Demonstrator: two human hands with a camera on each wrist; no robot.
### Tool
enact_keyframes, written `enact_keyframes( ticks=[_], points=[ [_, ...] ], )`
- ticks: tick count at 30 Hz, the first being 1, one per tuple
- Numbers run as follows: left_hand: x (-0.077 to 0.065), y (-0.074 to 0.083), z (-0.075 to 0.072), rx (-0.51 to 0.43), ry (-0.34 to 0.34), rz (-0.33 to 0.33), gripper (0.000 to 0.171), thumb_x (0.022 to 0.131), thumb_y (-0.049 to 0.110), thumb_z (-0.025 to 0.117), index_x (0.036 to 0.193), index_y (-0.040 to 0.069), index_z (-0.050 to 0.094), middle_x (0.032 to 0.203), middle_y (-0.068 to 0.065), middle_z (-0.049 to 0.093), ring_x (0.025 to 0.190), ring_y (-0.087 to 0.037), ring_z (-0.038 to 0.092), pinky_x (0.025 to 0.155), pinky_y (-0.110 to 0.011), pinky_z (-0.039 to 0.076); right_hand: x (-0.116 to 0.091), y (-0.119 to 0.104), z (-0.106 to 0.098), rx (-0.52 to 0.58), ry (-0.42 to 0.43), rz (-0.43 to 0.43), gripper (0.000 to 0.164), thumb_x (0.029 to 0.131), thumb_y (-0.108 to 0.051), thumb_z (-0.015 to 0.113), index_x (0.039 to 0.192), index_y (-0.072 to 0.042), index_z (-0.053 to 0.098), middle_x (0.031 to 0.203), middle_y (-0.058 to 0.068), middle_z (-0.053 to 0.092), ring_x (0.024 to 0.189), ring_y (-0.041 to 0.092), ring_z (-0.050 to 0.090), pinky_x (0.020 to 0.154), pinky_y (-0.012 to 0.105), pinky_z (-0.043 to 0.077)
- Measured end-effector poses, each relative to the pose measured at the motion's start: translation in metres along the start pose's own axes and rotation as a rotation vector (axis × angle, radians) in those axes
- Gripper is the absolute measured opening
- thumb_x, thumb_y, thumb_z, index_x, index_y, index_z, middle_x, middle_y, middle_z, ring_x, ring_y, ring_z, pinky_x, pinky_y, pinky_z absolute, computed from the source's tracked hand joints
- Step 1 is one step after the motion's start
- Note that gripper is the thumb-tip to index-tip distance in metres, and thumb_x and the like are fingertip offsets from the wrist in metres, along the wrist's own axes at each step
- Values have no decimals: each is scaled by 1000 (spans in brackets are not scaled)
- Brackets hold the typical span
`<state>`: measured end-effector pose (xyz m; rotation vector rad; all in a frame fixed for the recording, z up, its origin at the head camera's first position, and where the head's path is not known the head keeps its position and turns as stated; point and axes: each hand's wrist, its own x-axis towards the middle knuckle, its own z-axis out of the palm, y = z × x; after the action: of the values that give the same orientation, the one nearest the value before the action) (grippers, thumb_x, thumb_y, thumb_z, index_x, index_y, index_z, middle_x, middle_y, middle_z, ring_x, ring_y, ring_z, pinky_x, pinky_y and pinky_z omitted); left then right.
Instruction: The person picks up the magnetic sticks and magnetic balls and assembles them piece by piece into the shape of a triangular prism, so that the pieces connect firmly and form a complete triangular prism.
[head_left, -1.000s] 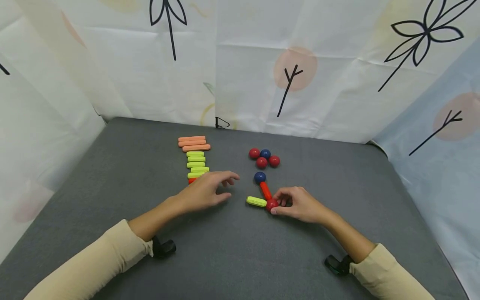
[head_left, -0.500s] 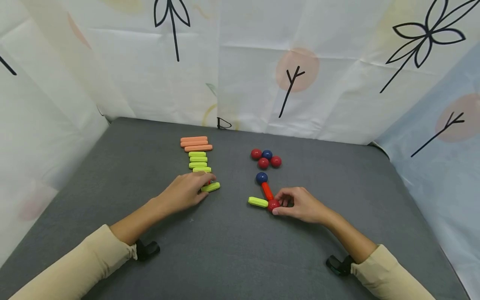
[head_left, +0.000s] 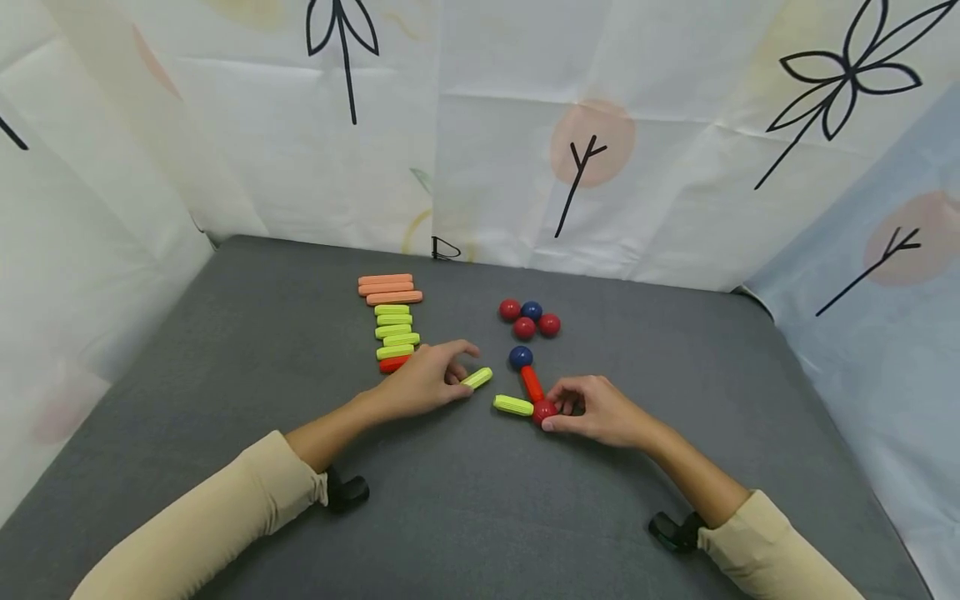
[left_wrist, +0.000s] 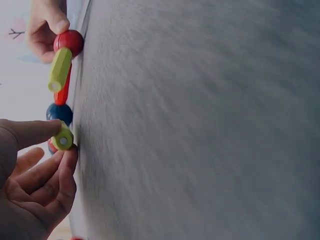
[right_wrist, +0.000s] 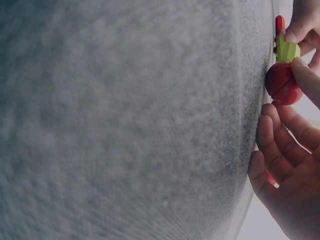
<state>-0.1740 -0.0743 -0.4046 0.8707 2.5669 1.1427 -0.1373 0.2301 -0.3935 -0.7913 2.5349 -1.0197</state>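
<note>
Along the back and both sides, white printed cloth [head_left: 495, 108]; below, one grey table [head_left: 450, 517]. Reaching in from the near edge, two beige sleeves [head_left: 202, 521] and two hands. Pinched in the left hand [head_left: 420, 381], between thumb and fingers: one yellow held rod [head_left: 479, 377], just left of the joined piece [head_left: 532, 385] and apart from it. Gripped between thumb and fingers of the right hand [head_left: 603, 411]: that piece's one red ball [head_left: 542, 412]. Also in the piece: one yellow rod [head_left: 512, 406] pointing left, one red rod [head_left: 529, 377] pointing away, one blue ball [head_left: 521, 357] at its far end. At the wrists, two black cameras [head_left: 672, 533]. In a column just beyond the left hand, three orange rods [head_left: 390, 289] farthest, five yellow rods [head_left: 394, 332] next, then one red end rod [head_left: 392, 365], partly hidden by the hand. Beyond the joined piece, four clustered balls [head_left: 524, 328]: three red, one blue.
</note>
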Motion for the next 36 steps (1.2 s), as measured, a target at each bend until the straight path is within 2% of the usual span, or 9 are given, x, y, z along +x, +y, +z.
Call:
enact_keyframes(
  ticks=[3, 9, 17, 24, 28, 33, 36],
  points=[
    [11, 3, 6, -39, -7, -25, 49, 87, 9, 78, 131, 5, 58, 93, 1, 74, 82, -8, 66, 82, -32, 55, 0, 0, 0, 8, -4, 6, 26, 87, -29, 78, 102, -8, 70, 85, -5, 63, 77, 13, 57, 68, 25, 48],
    [27, 7, 13, -104, -3, -27, 49, 87, 11, 78, 131, 5, 58, 94, -1, 74, 86, -10, 68, 82, -31, 56, 1, -1, 1, 10, 0, 7, 25, 88, -28, 78, 101, -9, 70, 84, -5, 63, 76, 12, 57, 67, 25, 48],
    [30, 8, 16, -123, -13, -50, 49, 86, 11, 79, 130, 5, 58, 93, -1, 74, 86, -10, 69, 81, -30, 57, 1, -2, -1, 14, -15, 8, 24, 88, -27, 78, 102, -8, 70, 83, -5, 63, 75, 13, 57, 67, 25, 49],
    [34, 7, 14, -139, -17, -67, 36, 94, 15, 70, 127, 5, 62, 94, -1, 74, 83, -10, 67, 74, -29, 54, 0, 1, -7, 8, -30, 10, 24, 87, -27, 78, 103, -10, 70, 85, -5, 63, 79, 13, 58, 70, 26, 50],
    [46, 6, 12, -136, 25, -16, 30, 94, 11, 69, 122, 3, 64, 96, -4, 74, 83, -12, 67, 73, -28, 53, -1, 3, -9, -2, -26, 4, 25, 87, -27, 79, 104, -10, 71, 85, -6, 64, 79, 12, 58, 70, 26, 50],
    [68, 5, 11, -147, 109, 83, 32, 92, 4, 70, 123, 2, 63, 112, -9, 71, 93, -17, 67, 82, -30, 54, -1, 5, -10, -5, -23, 3, 27, 88, -29, 78, 104, -8, 71, 86, -6, 64, 80, 12, 58, 70, 26, 50],
    [79, 6, 12, -138, 127, 105, 36, 92, 5, 70, 127, 4, 62, 120, -8, 68, 94, -17, 65, 81, -32, 54, -2, 5, -10, 0, -23, 0, 27, 88, -28, 78, 104, -8, 71, 86, -5, 64, 79, 12, 58, 70, 26, 50]
  ],
)
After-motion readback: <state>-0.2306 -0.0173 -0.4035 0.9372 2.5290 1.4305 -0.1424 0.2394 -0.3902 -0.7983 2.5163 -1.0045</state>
